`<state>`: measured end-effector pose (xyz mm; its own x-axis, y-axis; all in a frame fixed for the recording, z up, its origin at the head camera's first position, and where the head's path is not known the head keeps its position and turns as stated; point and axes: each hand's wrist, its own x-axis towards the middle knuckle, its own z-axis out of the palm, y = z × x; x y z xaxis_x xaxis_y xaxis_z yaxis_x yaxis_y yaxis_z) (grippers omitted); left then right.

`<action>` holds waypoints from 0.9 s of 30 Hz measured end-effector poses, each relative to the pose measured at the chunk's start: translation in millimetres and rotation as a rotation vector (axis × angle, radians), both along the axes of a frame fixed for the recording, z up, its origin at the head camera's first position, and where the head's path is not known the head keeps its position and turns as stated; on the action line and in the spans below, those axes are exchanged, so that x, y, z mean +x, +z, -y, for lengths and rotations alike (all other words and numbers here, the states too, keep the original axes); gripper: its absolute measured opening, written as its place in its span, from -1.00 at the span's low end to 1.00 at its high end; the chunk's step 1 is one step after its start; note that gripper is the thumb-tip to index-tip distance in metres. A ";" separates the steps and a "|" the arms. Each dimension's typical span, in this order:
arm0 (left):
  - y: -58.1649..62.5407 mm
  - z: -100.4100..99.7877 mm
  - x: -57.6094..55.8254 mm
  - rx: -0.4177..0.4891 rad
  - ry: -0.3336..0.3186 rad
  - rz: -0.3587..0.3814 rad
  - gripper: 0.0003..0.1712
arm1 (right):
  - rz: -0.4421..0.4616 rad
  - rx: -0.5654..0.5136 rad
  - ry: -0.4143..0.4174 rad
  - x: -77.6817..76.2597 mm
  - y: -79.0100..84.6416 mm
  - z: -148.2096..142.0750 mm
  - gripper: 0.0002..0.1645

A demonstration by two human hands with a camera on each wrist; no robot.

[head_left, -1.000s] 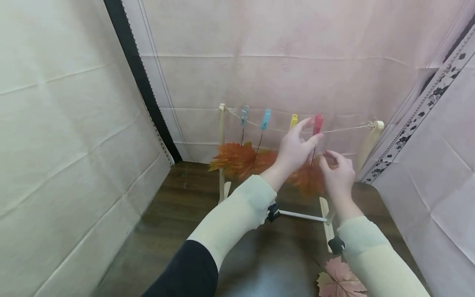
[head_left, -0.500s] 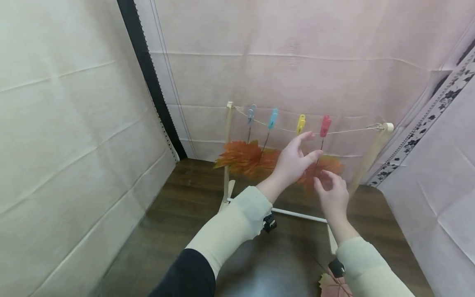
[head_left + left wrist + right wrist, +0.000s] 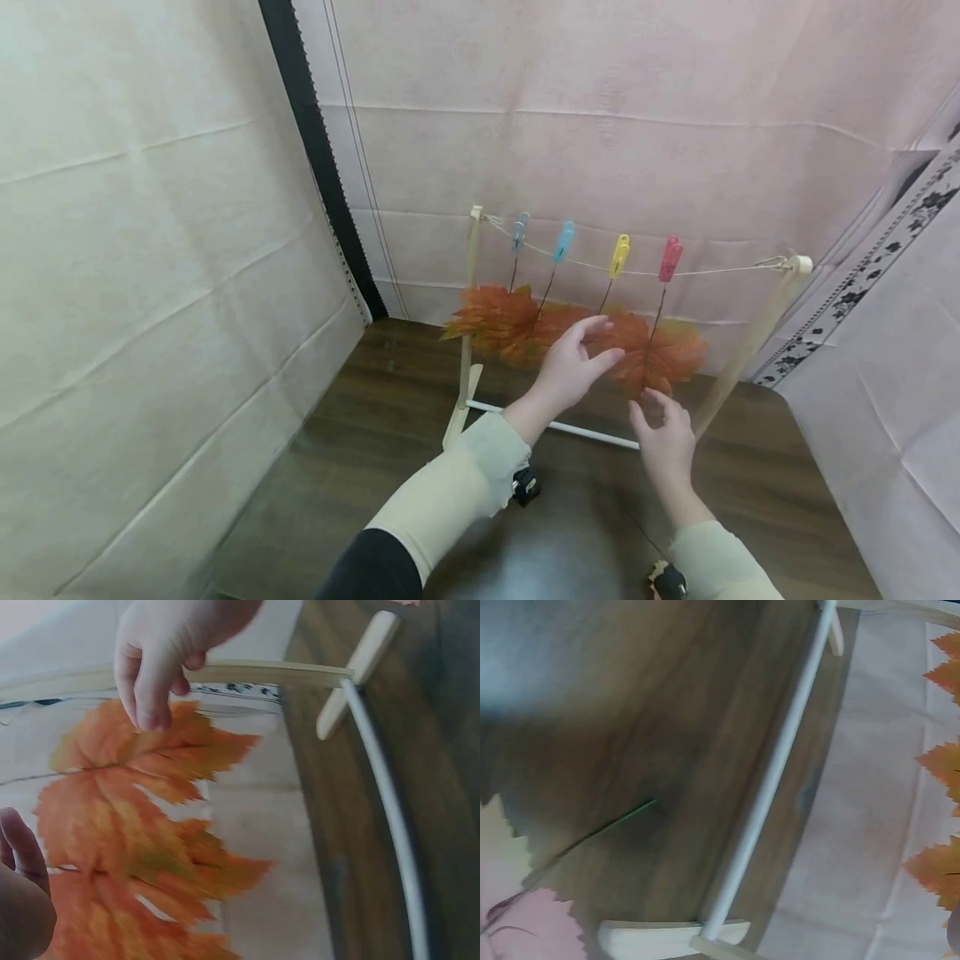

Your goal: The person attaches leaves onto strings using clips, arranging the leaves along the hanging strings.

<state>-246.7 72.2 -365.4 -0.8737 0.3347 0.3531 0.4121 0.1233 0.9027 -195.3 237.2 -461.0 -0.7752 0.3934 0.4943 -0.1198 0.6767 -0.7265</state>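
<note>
Orange maple leaves (image 3: 663, 354) hang by their stems from a string across a wooden frame. A grey clothespin (image 3: 519, 233), a blue clothespin (image 3: 563, 242), a yellow clothespin (image 3: 618, 256) and a red clothespin (image 3: 671, 258) pinch the stems. My left hand (image 3: 572, 367) is in front of the middle leaves, thumb and fingers apart, holding nothing. My right hand (image 3: 666, 437) is by the lower edge of the rightmost leaf, fingers loosely bent with a gap to the thumb. Whether it touches that leaf I cannot tell. In the left wrist view, the right hand (image 3: 169, 656) overlaps the leaf's edge.
A pink leaf (image 3: 536, 930) with a dark stem lies on the brown wood-grain table (image 3: 360, 500), mostly hidden by my right wrist in the head view. The frame has a white lower bar (image 3: 592, 433) and a right post (image 3: 753, 346). Pale cloth walls surround the table.
Both hands have come down from beside the red and yellow clothespins to the leaves' level. All the clothespins now show uncovered. The view has shifted slightly, and my right sleeve now covers the pink leaf more.
</note>
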 end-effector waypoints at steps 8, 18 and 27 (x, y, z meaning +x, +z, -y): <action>-39.7 24.0 -2.5 -0.036 0.036 0.128 -0.43 | 0.069 0.063 0.062 8.7 -23.5 -6.2 -0.65; -75.7 54.4 -12.5 -0.174 0.074 0.197 -0.50 | 0.126 0.225 0.238 16.9 -47.6 -17.1 -0.60; -97.4 83.9 -18.2 -0.260 0.086 0.199 -0.51 | 0.255 0.239 0.320 20.6 -58.5 -23.6 -0.57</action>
